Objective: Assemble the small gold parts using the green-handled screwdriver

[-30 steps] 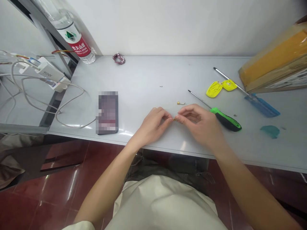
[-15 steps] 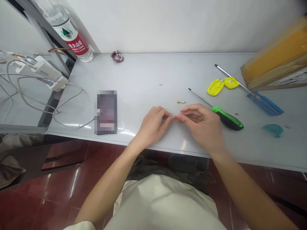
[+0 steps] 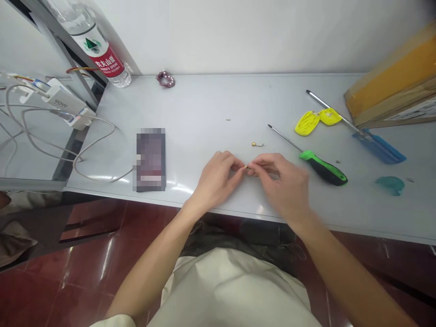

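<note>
A tiny gold metal part (image 3: 245, 167) sits between the fingertips of my left hand (image 3: 218, 179) and my right hand (image 3: 281, 184), and both hands pinch it above the white table (image 3: 204, 104). My right hand is slightly blurred. A second small gold piece with a thin wire (image 3: 257, 144) lies just beyond my fingers. To the right of my right hand rests a green-and-black screwdriver (image 3: 323, 169), its shaft pointing up and left. A blue-handled screwdriver (image 3: 378, 148) lies farther right, beside two yellow plastic pieces (image 3: 308, 122).
A blurred phone (image 3: 151, 160) lies left of my hands. Along the back stand a water bottle (image 3: 97, 50) and a beaded hair tie (image 3: 165, 79). A cardboard box (image 3: 391, 86) sits at the right corner, a teal scrap (image 3: 390, 184) nearby, and a charger with cables (image 3: 66, 102) at left.
My right hand has shifted slightly and blurred, its fingers closing in on the gold part. The view has drifted a little, and the objects on the table have stayed in place.
</note>
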Available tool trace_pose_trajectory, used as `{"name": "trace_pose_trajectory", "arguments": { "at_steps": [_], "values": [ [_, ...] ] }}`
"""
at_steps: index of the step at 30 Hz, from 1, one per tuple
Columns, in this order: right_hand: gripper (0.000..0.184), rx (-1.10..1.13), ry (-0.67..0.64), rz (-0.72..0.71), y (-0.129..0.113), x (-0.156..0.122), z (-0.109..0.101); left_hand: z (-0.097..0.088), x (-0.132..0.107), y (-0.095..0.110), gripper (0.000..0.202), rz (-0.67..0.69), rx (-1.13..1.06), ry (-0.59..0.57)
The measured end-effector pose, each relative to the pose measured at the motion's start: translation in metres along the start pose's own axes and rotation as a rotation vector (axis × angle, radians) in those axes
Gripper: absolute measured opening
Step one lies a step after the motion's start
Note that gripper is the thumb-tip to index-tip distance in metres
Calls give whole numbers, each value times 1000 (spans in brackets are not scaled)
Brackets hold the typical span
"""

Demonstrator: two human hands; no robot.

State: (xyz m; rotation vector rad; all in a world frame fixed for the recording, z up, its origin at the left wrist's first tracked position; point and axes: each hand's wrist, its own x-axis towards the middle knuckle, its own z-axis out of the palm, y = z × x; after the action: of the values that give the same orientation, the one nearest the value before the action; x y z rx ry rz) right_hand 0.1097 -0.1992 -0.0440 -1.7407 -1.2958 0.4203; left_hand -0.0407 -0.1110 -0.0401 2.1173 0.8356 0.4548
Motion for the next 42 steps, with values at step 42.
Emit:
{"name": "trace_pose_trajectory", "arguments": {
  "at_steps": [42],
  "values": [
    [6,-154,-107,-220,-3,16,-8,-3,-1,-6,17,107,21,-41]
  ]
}}
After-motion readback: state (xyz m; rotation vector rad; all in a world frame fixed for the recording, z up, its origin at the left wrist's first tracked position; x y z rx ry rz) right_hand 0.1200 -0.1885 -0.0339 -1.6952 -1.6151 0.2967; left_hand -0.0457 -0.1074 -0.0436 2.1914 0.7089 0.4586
